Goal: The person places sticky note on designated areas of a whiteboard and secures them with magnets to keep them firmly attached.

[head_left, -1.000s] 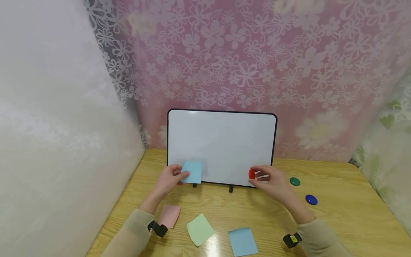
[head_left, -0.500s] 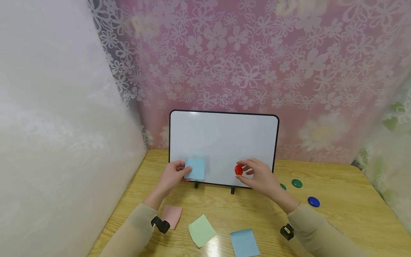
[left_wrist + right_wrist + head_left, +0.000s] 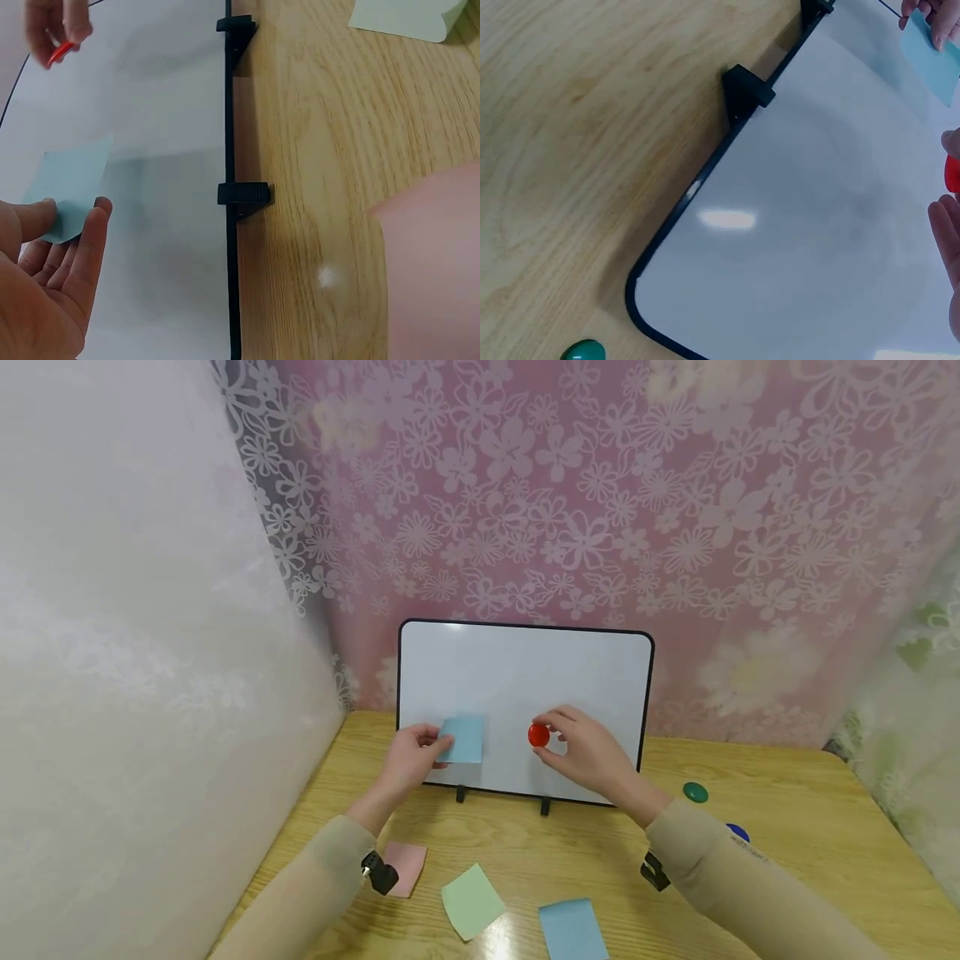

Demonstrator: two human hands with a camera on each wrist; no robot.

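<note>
A whiteboard [image 3: 525, 668] with a black frame stands upright on small black feet at the back of the table. My left hand [image 3: 411, 758] pinches a light blue sticky note [image 3: 465, 739] by its left edge, thumb on the front, before the board's lower left part. In the left wrist view the note [image 3: 71, 180] stands off the white surface and casts a shadow on it. My right hand [image 3: 588, 752] holds a round red magnet [image 3: 538, 735] between thumb and fingers, right of the note. At the right wrist view's edge, the red magnet [image 3: 952, 174] is partly cut off.
On the wooden table [image 3: 480, 835] lie a pink sticky note [image 3: 407, 864], a pale green one [image 3: 472, 902] and another blue one [image 3: 573, 931]. A green magnet [image 3: 696, 792] and a blue magnet [image 3: 738, 832], partly covered by the right sleeve, lie at the right.
My right hand has carried the red magnet left and up, from the board's lower right toward the note. My left hand has raised the blue note slightly and shifted it a little right.
</note>
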